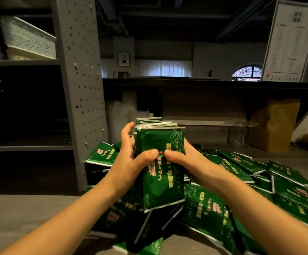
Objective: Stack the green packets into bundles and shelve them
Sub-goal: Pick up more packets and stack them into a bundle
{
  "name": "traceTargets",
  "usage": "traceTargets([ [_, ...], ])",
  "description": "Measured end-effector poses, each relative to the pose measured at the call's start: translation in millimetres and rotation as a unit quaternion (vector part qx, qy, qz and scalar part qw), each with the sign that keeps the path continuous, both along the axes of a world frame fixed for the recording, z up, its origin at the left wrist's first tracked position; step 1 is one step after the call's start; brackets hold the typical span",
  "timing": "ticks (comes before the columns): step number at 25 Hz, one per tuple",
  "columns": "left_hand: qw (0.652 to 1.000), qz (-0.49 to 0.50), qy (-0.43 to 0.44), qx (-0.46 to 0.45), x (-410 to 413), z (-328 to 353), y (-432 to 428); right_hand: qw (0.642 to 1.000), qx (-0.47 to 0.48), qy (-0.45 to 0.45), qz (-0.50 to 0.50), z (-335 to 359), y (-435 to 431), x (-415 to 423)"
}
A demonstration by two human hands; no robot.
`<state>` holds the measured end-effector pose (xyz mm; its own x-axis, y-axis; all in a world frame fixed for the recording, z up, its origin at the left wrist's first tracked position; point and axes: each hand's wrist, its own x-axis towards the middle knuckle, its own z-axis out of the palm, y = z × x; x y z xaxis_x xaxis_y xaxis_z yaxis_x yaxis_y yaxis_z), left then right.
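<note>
A bundle of green packets (161,144) with pale print stands upright in the middle of the view, held between both hands. My left hand (131,159) grips its left side, thumb pressed on the front packet. My right hand (184,159) grips the right side, thumb meeting the left thumb. Under and behind the bundle lies a loose pile of green packets (241,181) spread over the grey surface (20,214), mostly to the right. The fingers behind the bundle are hidden.
A grey perforated shelf upright (81,80) rises on the left, with dark shelves (24,147) beside it and a patterned box (30,39) on an upper shelf. A brown paper bag (272,124) and clear cups (239,131) stand at the back right under a dark counter (204,82).
</note>
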<state>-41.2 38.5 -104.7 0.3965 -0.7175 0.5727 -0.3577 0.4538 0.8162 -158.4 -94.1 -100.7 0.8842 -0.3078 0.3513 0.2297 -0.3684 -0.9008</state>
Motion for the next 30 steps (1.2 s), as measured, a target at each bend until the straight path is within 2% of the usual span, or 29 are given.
traceTargets([
  [7,0.999,0.023,-0.034,0.03,27.9,5.3,92.2,0.999,-0.021,-0.045,-0.011,-6.2,74.7,36.1],
  [12,0.995,0.039,0.017,0.092,58.9,1.3,148.7,0.998,-0.01,-0.066,-0.01,-10.2,129.6,67.5],
  [17,0.986,0.096,0.132,0.044,83.3,-9.3,182.6,0.996,-0.027,-0.081,0.013,-21.7,169.1,112.7],
  [21,0.987,0.118,0.104,-0.022,96.5,-19.7,189.4,0.992,-0.058,-0.112,-0.009,-34.3,187.4,139.5],
  [25,0.988,0.132,0.075,-0.033,108.9,-35.5,191.5,0.997,-0.035,-0.058,0.046,-50.1,186.7,148.5],
  [30,0.986,0.088,0.138,-0.027,116.2,-51.7,191.4,0.998,0.008,-0.003,0.063,-55.4,176.5,148.5],
])
